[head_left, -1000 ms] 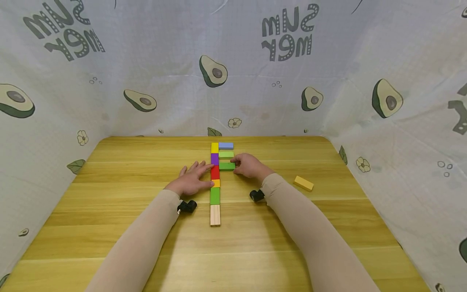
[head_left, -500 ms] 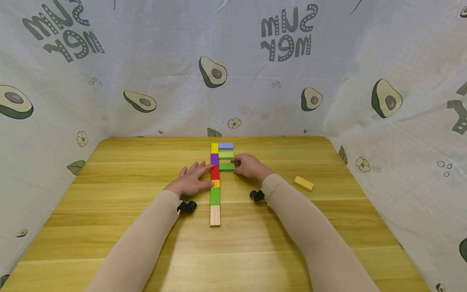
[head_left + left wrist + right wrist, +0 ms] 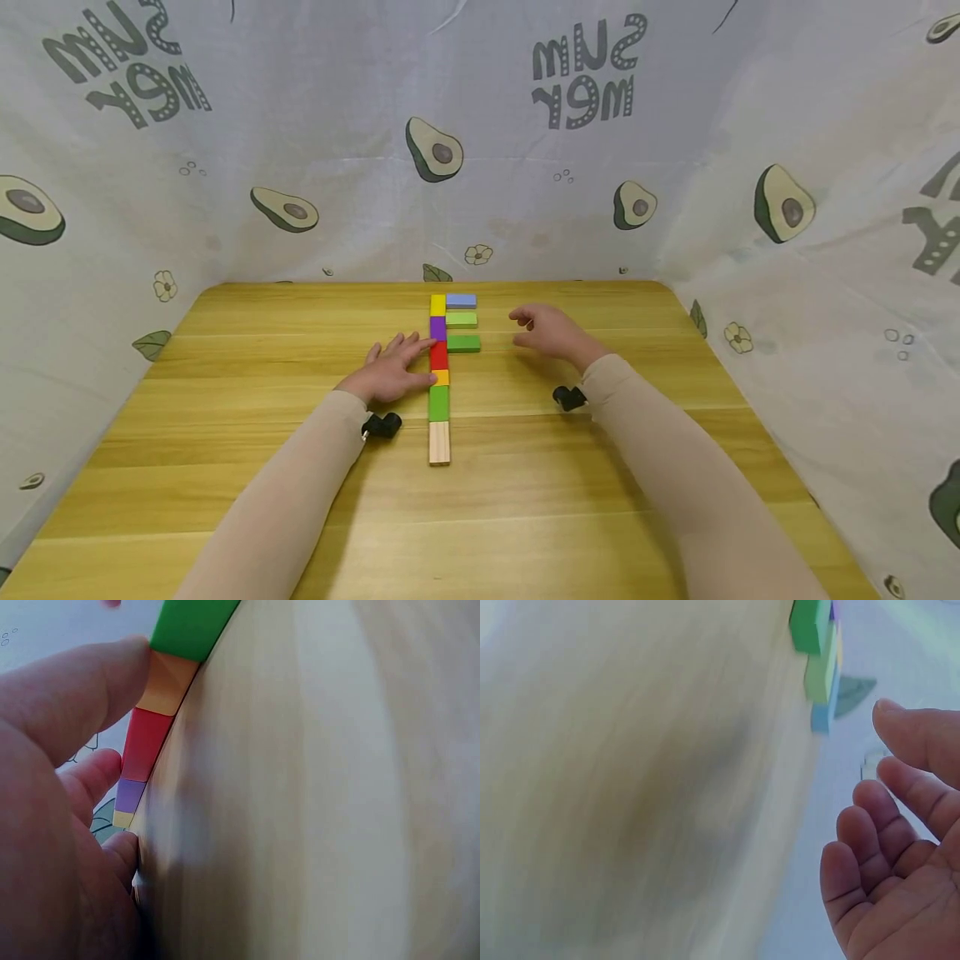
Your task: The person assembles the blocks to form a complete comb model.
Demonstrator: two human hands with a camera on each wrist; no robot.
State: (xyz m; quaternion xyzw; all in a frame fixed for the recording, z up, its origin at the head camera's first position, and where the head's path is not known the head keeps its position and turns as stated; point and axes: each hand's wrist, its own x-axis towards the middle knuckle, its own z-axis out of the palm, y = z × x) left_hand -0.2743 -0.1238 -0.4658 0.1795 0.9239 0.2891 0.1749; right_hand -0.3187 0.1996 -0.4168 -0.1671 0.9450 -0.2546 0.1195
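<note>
A column of coloured wooden blocks runs away from me down the middle of the table: plain wood (image 3: 439,443), green (image 3: 438,403), orange (image 3: 442,377), red (image 3: 438,357), purple (image 3: 438,328) and yellow (image 3: 438,305). Against its right side lie a dark green block (image 3: 463,344), a light green block (image 3: 461,320) and a blue block (image 3: 461,301), with gaps between them. My left hand (image 3: 388,377) has its fingers spread, thumb against the orange block and a finger at the red one. To the right, my right hand (image 3: 553,332) hovers apart from the blocks, fingers loosely bent, holding nothing.
The wooden table (image 3: 262,350) ends at a pale avocado-print cloth (image 3: 360,217) behind and at both sides. A small black camera (image 3: 568,397) sits at my right wrist, another black camera (image 3: 382,425) at my left.
My right hand has let go of the dark green block and moved right. The loose yellow-orange block at the right is now hidden behind my right sleeve. My left hand stays put.
</note>
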